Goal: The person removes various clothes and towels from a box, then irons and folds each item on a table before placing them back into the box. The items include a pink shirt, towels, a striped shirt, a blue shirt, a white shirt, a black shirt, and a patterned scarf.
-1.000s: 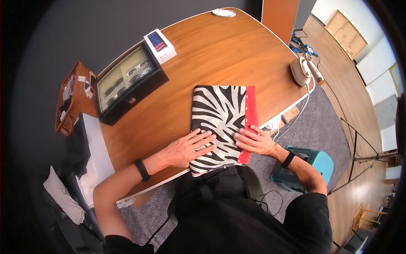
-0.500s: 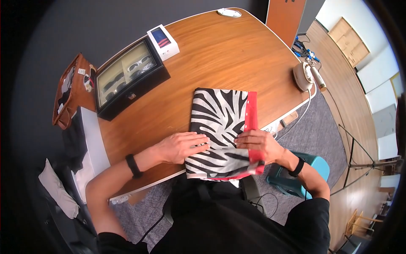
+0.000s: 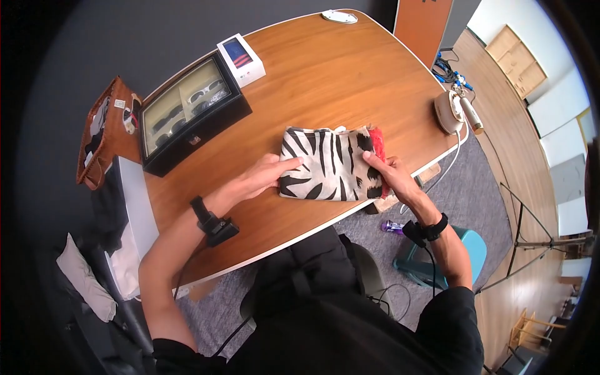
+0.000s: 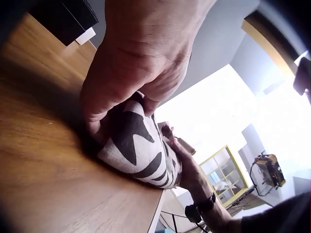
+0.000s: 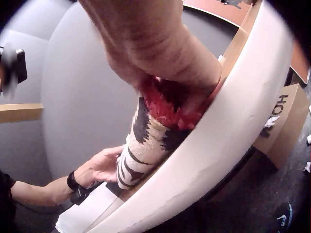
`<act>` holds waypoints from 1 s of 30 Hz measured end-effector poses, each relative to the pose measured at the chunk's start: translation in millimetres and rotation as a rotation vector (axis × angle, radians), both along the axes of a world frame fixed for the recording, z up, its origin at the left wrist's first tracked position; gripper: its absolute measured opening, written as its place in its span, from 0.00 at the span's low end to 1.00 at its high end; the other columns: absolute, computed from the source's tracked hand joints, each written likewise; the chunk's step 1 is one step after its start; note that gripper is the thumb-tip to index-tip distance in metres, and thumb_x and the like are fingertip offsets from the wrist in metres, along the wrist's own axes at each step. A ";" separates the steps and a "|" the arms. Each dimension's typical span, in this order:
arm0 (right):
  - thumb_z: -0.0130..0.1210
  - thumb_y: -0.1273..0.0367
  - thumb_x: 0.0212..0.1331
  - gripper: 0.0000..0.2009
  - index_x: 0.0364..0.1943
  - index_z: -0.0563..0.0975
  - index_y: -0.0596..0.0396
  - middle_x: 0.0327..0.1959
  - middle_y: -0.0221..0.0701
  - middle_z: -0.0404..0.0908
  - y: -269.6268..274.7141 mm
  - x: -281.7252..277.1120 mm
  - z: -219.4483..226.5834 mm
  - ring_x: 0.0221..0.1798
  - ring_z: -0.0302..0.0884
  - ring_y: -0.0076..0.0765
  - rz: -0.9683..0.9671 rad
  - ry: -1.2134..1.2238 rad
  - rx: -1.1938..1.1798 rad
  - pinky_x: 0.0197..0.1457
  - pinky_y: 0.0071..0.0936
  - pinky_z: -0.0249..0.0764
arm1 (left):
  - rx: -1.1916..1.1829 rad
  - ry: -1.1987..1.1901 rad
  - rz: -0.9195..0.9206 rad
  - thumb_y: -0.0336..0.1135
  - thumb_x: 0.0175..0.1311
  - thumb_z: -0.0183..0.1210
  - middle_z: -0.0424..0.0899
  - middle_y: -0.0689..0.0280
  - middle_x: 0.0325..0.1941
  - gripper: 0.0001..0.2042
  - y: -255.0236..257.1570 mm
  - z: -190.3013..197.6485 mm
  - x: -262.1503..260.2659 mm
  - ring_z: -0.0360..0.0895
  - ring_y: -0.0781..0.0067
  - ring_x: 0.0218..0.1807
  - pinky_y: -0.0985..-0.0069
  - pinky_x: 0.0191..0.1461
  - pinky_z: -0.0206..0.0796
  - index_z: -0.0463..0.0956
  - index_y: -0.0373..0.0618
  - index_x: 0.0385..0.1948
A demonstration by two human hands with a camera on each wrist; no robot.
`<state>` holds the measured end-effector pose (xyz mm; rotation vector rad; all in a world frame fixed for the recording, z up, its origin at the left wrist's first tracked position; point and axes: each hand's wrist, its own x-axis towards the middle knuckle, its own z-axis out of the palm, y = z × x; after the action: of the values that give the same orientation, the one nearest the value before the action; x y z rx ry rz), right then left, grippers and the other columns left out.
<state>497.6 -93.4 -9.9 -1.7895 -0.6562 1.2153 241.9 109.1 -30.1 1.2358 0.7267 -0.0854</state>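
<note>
A zebra-print cloth point(image 3: 328, 165) with a red border point(image 3: 377, 142) lies folded into a thick bundle at the table's near edge. At its left end my left hand point(image 3: 265, 175) grips it, thumb on top and fingers underneath. My right hand point(image 3: 395, 175) holds the red end the same way, its thumb pressing the upper layer. Seen from the left wrist, the rounded fold of the cloth point(image 4: 136, 141) sits close over the wood beneath the left hand point(image 4: 146, 63). In the right wrist view, red fabric point(image 5: 165, 109) bunches under the right hand point(image 5: 155, 48), whose fingertips are hidden.
A black glasses case point(image 3: 195, 115) and a white box point(image 3: 250, 74) stand at the table's left back. A white-and-gold iron point(image 3: 447, 114) with a cord is at the right edge. Beyond the left edge is a brown bag point(image 3: 112, 140); a teal stool point(image 3: 473, 247) stands lower right.
Both hands lay flat on the cloth earlier; the right then lifted its near edge. Now the near part is folded away from me, making the bundle shorter, and both hands grip its ends.
</note>
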 end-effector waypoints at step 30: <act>0.62 0.73 0.58 0.11 0.44 0.81 0.60 0.50 0.43 0.80 3.9 -68.9 -3.8 0.54 0.78 0.53 0.242 -1.238 0.671 0.57 0.44 0.76 | 1.406 -0.242 -0.275 0.33 0.66 0.61 0.78 0.53 0.59 0.16 -51.2 25.7 25.5 0.74 0.51 0.63 0.55 0.69 0.65 0.77 0.37 0.53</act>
<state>428.7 -89.5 -13.6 -1.7099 -1.7430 -0.1886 267.4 57.8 -4.4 2.6216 0.3292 0.4197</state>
